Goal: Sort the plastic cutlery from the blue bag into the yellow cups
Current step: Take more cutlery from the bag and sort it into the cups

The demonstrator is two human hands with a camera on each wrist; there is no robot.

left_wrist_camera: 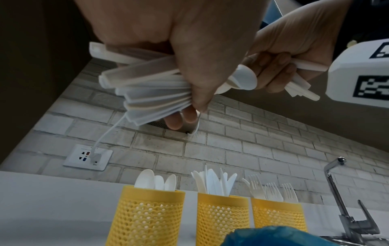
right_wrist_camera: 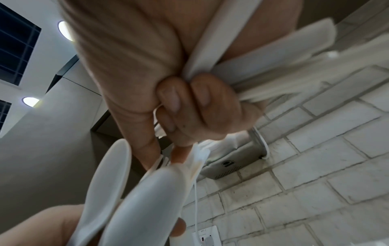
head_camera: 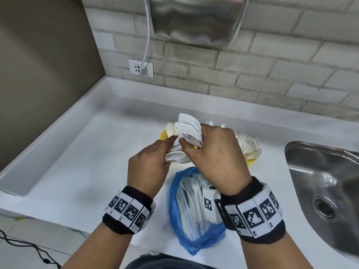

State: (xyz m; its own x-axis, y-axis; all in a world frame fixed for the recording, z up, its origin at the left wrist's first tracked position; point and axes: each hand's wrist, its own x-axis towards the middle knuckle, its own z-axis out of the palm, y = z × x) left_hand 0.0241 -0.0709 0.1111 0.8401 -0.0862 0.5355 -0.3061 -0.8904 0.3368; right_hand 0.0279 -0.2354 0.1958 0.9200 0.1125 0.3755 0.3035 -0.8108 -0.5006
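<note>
white counter [head_camera: 77,152] | left hand [head_camera: 149,167] fist-wrapped round spoons [head_camera: 174,157] | right hand [head_camera: 215,152] clenched on forks [head_camera: 189,127] | blue bag [head_camera: 174,210] under wrists, part full

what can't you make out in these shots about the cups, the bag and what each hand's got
- Head view: the middle yellow cup is hidden behind the right hand; the left yellow cup shows only a sliver past the left hand.
- Head view: the blue bag is partly covered by the right wrist, so how much remains is unclear.
- Left wrist view: the bundle of handles hides its heads.
- Right wrist view: the spoons are blurred.
</note>
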